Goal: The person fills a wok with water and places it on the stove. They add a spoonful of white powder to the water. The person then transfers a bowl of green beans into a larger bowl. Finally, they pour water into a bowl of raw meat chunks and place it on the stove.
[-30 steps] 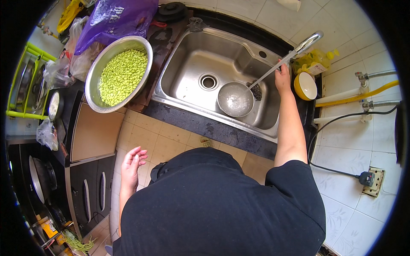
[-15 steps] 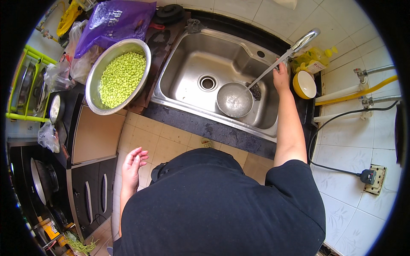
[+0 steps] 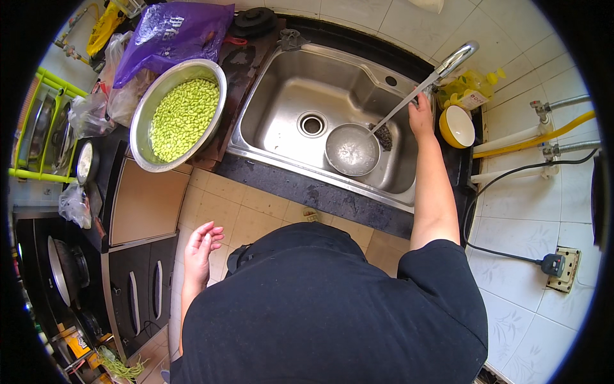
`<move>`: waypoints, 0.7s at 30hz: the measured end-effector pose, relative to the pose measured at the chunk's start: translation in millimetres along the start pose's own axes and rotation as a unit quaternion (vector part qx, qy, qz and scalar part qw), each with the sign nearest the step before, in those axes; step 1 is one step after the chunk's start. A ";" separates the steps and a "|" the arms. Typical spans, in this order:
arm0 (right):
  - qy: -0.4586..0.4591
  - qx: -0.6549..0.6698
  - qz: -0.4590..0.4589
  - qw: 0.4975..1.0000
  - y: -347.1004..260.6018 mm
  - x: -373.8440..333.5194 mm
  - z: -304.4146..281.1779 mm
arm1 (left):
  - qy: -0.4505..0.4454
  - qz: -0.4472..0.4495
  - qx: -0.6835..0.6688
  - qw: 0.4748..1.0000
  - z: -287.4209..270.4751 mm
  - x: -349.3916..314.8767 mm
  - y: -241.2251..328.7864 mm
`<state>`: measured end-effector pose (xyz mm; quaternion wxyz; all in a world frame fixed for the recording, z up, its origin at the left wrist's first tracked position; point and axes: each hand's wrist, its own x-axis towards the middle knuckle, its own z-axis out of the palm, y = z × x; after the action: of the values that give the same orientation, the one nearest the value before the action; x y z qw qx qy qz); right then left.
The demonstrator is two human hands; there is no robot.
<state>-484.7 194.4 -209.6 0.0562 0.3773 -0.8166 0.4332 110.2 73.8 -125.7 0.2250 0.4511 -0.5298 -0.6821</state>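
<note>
Water runs from the chrome faucet (image 3: 457, 57) in a thin stream into a round metal bowl (image 3: 352, 150). The bowl sits in the stainless steel sink (image 3: 275, 96), right of the drain, with rippling water inside. My right hand (image 3: 421, 120) reaches to the sink's right edge beside the faucet, fingers curled; what they grip there is hidden. My left hand (image 3: 201, 251) hangs in the air over the floor at my left side, loosely bent and holding nothing. Dark small bits (image 3: 384, 137) lie in the sink against the bowl's right side.
A large metal basin (image 3: 220, 109) of green beans stands on the left counter before a purple plastic bag (image 3: 173, 35). A yellow bowl (image 3: 456, 127) and a yellow bottle (image 3: 470, 86) stand right of the sink. A wok (image 3: 59, 269) is at lower left.
</note>
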 end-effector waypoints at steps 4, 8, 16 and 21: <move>0.005 -0.004 -0.005 1.000 0.8 -0.2 0.5 | -0.001 0.001 0.003 1.000 0.9 -1.4 1.1; 0.009 -0.001 0.000 1.000 4.8 0.4 2.0 | 0.001 -0.002 0.005 1.000 0.5 -3.6 0.9; 0.020 -0.014 -0.009 1.000 4.3 0.0 3.5 | -0.005 -0.002 0.004 1.000 0.4 -5.7 -1.4; 0.048 -0.059 -0.016 0.997 -7.6 1.1 0.9 | -0.004 -0.002 0.013 1.000 -0.6 -7.1 -1.2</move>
<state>-480.2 190.5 -204.7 0.1249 0.3649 -0.8310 0.4008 114.5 79.5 -124.2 0.2156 0.4520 -0.5386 -0.6776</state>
